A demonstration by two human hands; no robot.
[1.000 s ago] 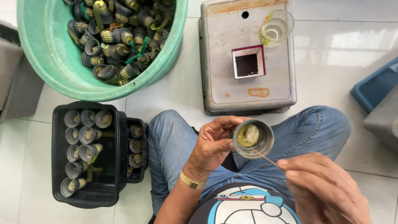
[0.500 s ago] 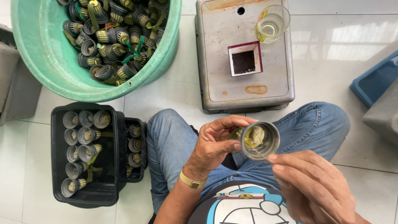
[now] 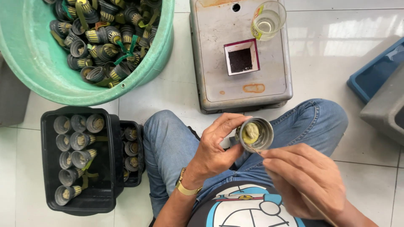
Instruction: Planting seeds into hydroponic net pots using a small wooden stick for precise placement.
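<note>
Stick tip now dips into the cup

The left hand pinches a small round grey metal cup holding a pale yellowish lump, over the lap in blue jeans, now tilted further right than a second ago. The right hand, fingers closed on a thin wooden stick, has moved closer, so work inside the cup seems underway. Far left sits a green plastic basin of similar cups.

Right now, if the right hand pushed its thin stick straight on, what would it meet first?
Probably the pale green lump inside the small round metal cup that the left hand holds; the right hand points there.
</note>
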